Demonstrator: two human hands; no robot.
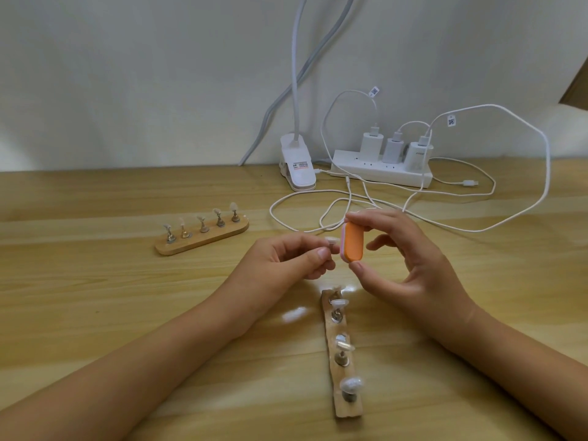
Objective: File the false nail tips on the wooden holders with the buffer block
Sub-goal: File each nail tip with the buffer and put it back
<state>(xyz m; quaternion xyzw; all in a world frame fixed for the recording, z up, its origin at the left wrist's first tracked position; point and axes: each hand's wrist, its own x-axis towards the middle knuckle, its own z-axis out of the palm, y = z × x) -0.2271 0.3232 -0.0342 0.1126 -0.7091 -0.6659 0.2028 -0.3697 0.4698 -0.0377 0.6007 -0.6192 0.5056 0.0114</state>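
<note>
Between thumb and fingertips (356, 217), the right hand (410, 265) grips the orange buffer block (352, 241) upright, just beside a false nail tip (331, 240) pinched by the left hand (286, 262). Below both, the near wooden holder (348, 409) lies on the table (95, 297); the far wooden holder (191, 244) sits well left.

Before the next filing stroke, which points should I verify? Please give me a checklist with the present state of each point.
1. Right hand grips the orange oblong buffer block: ok, thumb below, fingers above.
2. Left hand pinches the clear false nail tip: ok.
3. Block face touches the tip: cannot tell, they sit very close.
4. Near wooden holder lies flat under the hands: ok.
5. Far wooden holder carries five upright tips: ok.
6. White charging cable away from the hands: not ok, it lies just behind them.
</note>
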